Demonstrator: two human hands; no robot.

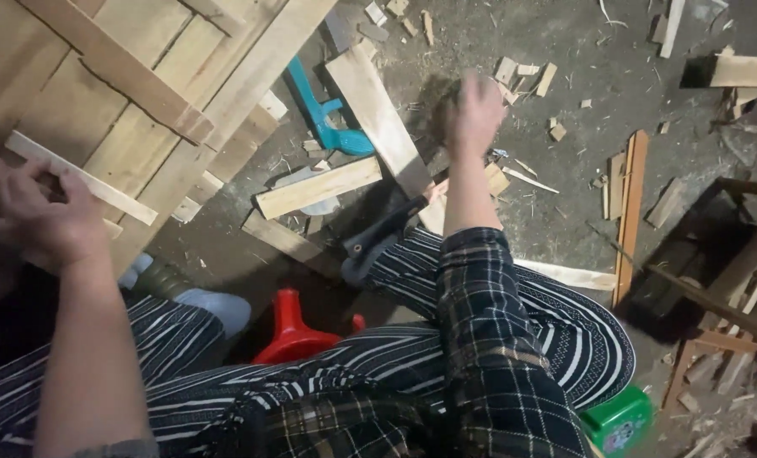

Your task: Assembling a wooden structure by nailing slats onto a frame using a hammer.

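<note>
My left hand (43, 219) grips a thin pale wooden strip (115, 197) that lies slantwise across the edge of a large wooden panel (124, 93) at the upper left. My right hand (473, 110) is stretched out over the floor, blurred, fingers curled downward above scraps near a flat board (378, 119). Whether it holds anything cannot be made out. A black-handled tool (380, 237) lies by my knee, between the two hands.
A teal-handled tool (332, 119) lies on the floor beside short boards (317, 188). Wood offcuts litter the grey floor. A long orange slat (629, 212) and a dark wooden frame (735, 280) are at the right. A red plastic stool (292, 332) and a green container (618, 420) are near my legs.
</note>
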